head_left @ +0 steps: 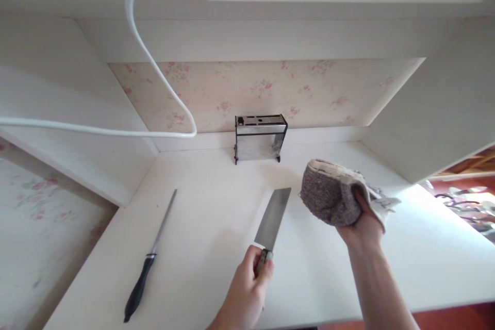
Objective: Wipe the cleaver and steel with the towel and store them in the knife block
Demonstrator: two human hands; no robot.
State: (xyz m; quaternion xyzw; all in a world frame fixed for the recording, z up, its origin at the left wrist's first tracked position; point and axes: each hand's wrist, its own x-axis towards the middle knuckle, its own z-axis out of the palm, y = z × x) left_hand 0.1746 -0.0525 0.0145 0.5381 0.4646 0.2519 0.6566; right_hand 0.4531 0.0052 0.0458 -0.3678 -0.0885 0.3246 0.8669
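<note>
Steel knife gripped by the left hand points lengthwise away, slanting rightward; the right hand clutches bunched cloth.

No legible lettering or number is being shown on the knife; none is being shown around it.

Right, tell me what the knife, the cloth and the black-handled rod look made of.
Knife: blade probably steel, satin-finished, judging by its even grey sheen.
Cloth: textile, matte, perhaps cotton terry; its surface looks fuzzy and its edge frayed.
Black-handled rod: likely metal, with a dull grey shine; its handle seems smooth plastic or rubber, black with soft highlights.
</note>
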